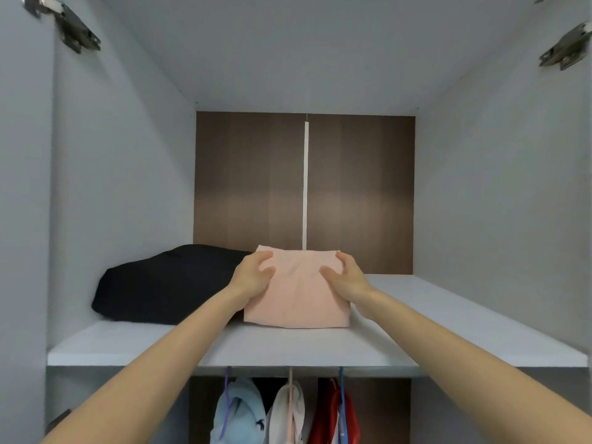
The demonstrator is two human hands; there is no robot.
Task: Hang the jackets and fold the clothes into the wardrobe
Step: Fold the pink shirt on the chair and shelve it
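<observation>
A folded pink garment (296,296) lies on the white upper shelf (288,347) of the wardrobe, near the middle. My left hand (253,277) grips its left side, thumb on top and fingers curled round the far left corner. My right hand (347,277) grips its right side the same way. A folded black garment (166,283) lies on the shelf directly to the left, touching the pink one. Below the shelf hang a light blue jacket (238,411), a white jacket (290,411) and a red jacket (333,411) on hangers.
The shelf runs bare to the right of the pink garment (464,315). Grey side walls close in on both sides, a brown back panel (352,193) stands behind. Door hinges sit at the top left (69,27) and top right (567,48).
</observation>
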